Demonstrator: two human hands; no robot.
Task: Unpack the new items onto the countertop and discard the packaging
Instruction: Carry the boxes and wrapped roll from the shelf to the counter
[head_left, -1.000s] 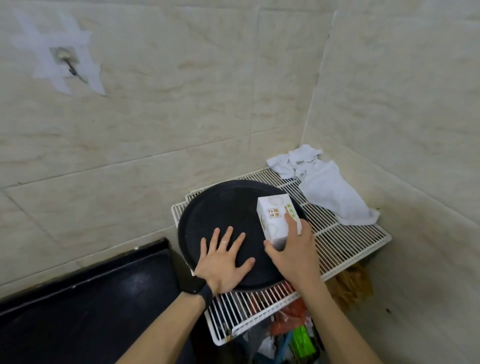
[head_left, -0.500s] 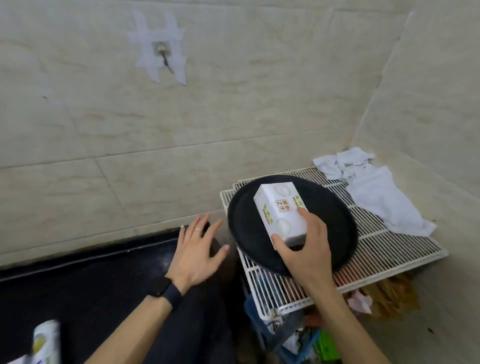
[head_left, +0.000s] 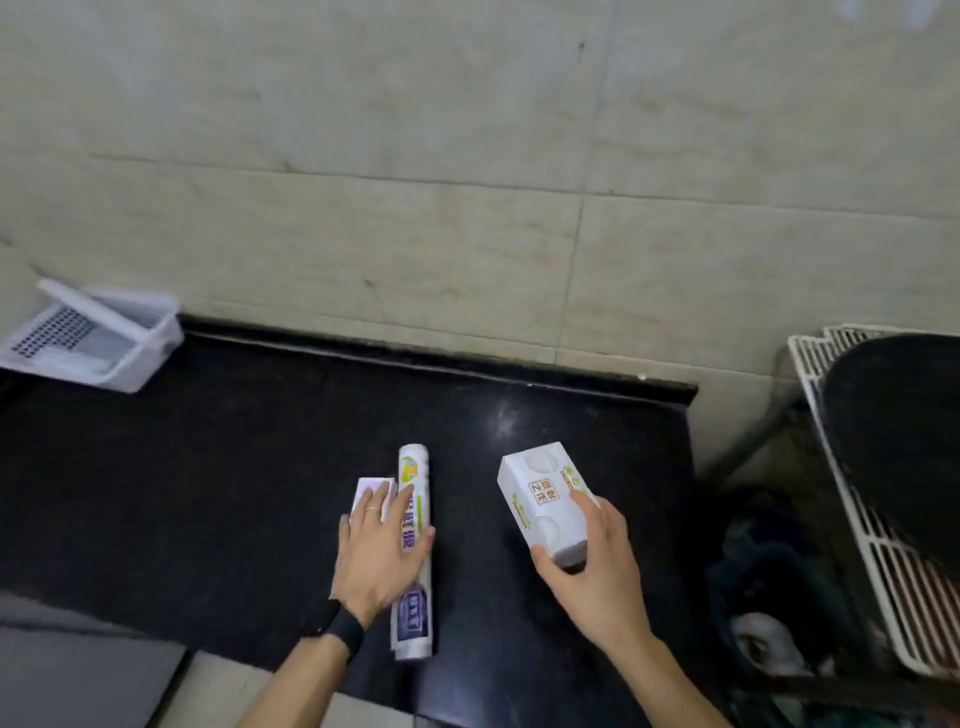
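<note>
Box gripped in right hand; left hand flat over roll.

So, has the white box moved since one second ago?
Yes, leftward: off the black tray on the wire rack; the right hand holds the white box over the countertop.

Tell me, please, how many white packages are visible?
3: a white printed roll and a small white box under the left hand; a white cardboard box in the right hand.
</note>
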